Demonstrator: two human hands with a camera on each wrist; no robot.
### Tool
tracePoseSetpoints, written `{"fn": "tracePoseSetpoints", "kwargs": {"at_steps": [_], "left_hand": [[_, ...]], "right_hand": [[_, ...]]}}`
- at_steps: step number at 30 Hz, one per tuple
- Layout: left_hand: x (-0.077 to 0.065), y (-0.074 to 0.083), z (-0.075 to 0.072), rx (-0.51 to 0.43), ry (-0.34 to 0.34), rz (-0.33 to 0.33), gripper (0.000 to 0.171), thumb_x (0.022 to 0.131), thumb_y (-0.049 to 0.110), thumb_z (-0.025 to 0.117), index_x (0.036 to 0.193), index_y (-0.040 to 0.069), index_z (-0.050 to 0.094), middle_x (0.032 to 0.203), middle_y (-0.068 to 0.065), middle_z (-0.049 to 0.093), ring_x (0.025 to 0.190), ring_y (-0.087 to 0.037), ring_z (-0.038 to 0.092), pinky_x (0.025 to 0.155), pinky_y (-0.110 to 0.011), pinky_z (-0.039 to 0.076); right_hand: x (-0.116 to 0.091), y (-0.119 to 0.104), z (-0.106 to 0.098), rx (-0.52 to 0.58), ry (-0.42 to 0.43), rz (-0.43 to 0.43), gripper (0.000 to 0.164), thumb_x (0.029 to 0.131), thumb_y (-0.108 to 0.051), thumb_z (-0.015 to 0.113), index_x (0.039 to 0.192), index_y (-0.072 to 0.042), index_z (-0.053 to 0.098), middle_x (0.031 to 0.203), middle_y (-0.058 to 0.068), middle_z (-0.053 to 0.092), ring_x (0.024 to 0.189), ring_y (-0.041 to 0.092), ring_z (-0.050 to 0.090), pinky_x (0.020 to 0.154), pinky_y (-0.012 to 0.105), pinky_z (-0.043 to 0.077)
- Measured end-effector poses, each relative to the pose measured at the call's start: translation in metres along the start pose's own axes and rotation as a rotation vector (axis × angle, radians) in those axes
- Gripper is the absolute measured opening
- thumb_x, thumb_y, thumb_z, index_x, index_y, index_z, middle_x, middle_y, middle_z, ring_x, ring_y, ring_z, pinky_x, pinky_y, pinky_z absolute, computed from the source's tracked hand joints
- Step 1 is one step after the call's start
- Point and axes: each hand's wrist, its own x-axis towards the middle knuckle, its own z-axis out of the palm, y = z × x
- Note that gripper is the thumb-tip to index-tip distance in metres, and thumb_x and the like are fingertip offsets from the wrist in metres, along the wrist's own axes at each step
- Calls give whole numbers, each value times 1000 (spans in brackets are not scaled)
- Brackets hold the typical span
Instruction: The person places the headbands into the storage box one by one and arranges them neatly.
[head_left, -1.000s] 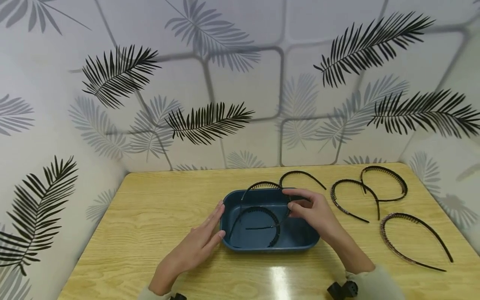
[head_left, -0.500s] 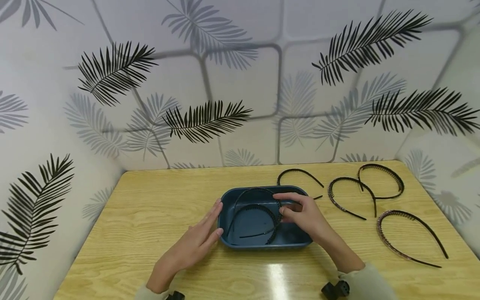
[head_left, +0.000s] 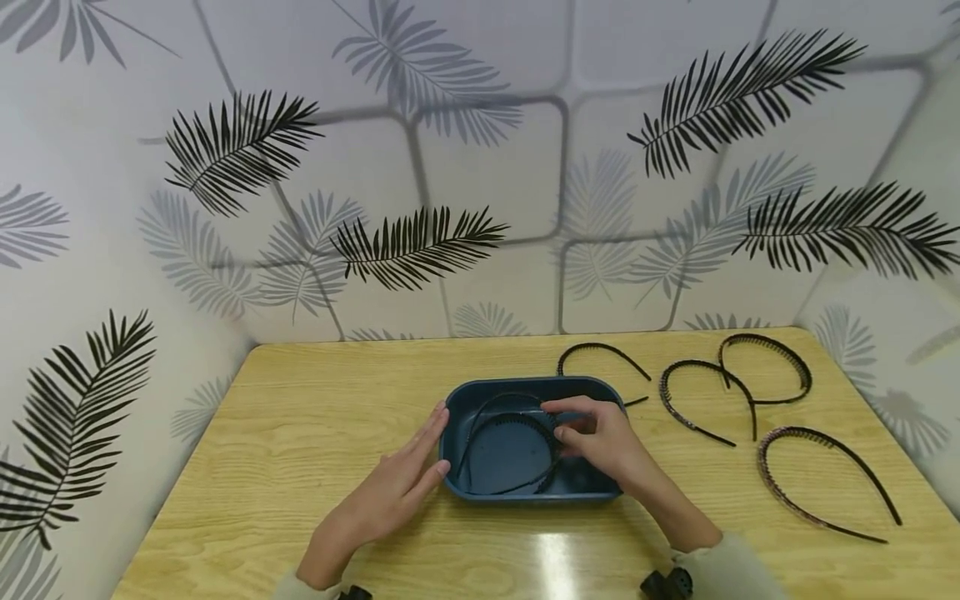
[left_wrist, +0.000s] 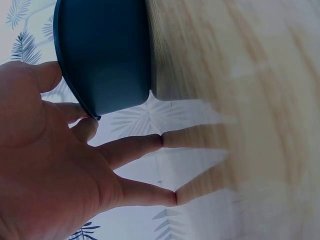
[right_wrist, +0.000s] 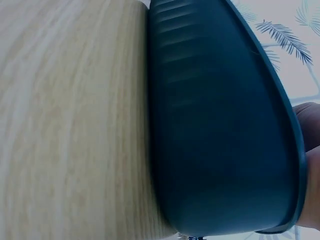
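A dark blue plastic bin (head_left: 532, 497) stands at the middle of the table. Inside it lies a black toothed headband (head_left: 513, 418). Over that one, a second thin black headband (head_left: 510, 395) is lowered into the bin; my right hand (head_left: 607, 440) pinches its right side between thumb and fingers. My left hand (head_left: 393, 483), fingers extended, touches the bin's left end. From the left wrist, that hand (left_wrist: 65, 160) shows thumb and a finger against the bin's rim and two fingertips on the table. The bin wall (right_wrist: 215, 125) hides most of the right hand in the right wrist view.
Several more headbands lie on the wooden table (head_left: 322, 417): one behind the bin (head_left: 600, 346), two overlapping at the back right, and a brownish one (head_left: 780, 492) at the front right. A leaf-patterned wall (head_left: 495, 167) rises behind the table.
My right hand has moved down and left, bringing the pinched headband from above the rim down into the bin. The left hand has stayed at the bin's end.
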Motion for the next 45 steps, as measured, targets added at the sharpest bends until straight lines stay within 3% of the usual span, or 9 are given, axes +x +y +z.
{"fn": "tracePoseSetpoints", "kwargs": {"at_steps": [9, 17, 28, 40, 45], "left_hand": [[0, 1, -1, -1, -5, -2, 67, 113, 36, 41, 167, 25, 5, 172, 5, 1, 154, -23, 19, 101, -86, 21], [1, 1, 1, 0, -10, -8, 67, 113, 35, 42, 167, 24, 5, 172, 6, 0, 154, -23, 19, 101, -86, 21], [1, 1, 1, 7, -13, -13, 67, 113, 37, 41, 167, 24, 4, 172, 7, 0, 154, -23, 20, 102, -84, 23], [1, 6, -2, 9, -8, -9, 66, 113, 34, 42, 167, 22, 6, 172, 5, 1, 154, -23, 20, 103, -84, 23], [0, 4, -1, 6, -6, -12, 66, 113, 34, 42, 167, 22, 6, 172, 5, 1, 154, -22, 19, 103, -84, 22]], "right_hand": [[0, 2, 4, -60, 4, 16, 35, 96, 11, 62, 129, 5, 68, 130, 26, 60, 90, 36, 72, 73, 34, 62], [1, 6, 9, -226, 55, 48, 34, 93, 11, 66, 125, 0, 72, 121, 19, 66, 75, 22, 75, 68, 29, 61], [0, 7, 11, -399, 24, 38, 33, 93, 6, 70, 123, -5, 74, 111, 10, 70, 69, 10, 69, 63, 29, 54], [0, 5, 13, -448, 28, 18, 34, 90, 6, 73, 122, -5, 74, 116, 12, 69, 75, 10, 69, 61, 28, 51], [0, 6, 14, -451, 39, 13, 34, 90, 5, 72, 122, -6, 75, 116, 12, 67, 80, 12, 70, 67, 30, 52]]}}
